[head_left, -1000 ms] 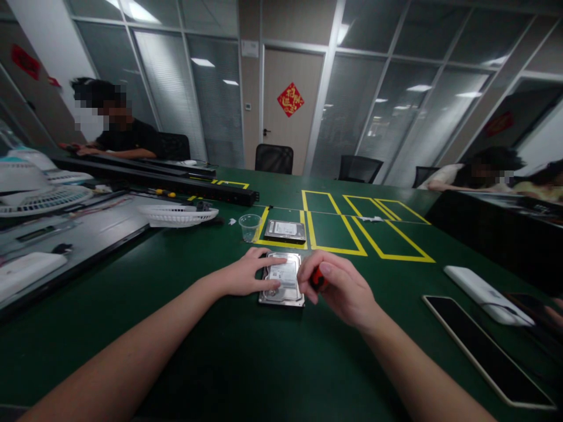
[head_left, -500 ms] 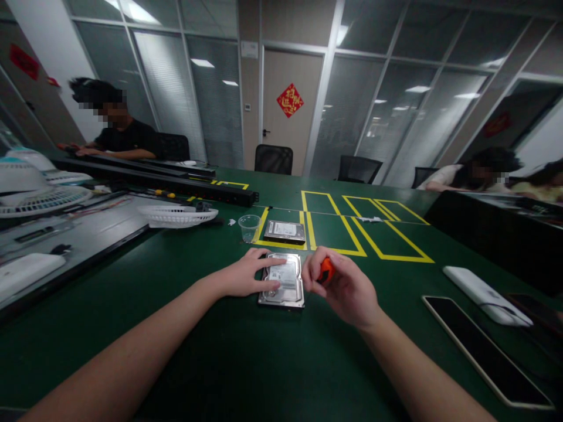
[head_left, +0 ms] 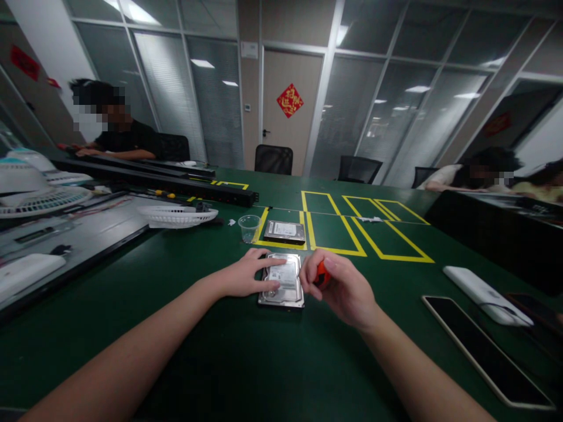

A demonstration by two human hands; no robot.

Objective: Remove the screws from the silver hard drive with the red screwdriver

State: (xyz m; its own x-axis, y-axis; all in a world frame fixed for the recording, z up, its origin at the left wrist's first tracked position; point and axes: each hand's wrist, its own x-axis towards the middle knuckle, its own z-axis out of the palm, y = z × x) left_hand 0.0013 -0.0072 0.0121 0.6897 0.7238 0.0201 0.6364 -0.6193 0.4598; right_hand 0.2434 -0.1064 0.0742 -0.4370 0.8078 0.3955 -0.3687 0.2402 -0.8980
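Glass partitions (head_left: 211, 88), mesh-backed chairs (head_left: 274, 159) and a long shared desk (head_left: 352, 293) mark an office, its green top taped in yellow.

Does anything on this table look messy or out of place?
Slightly: a small white scrap lies loose left of the cup, and a second scrap sits among the yellow tape outlines. Both look like litter. I see no spill.
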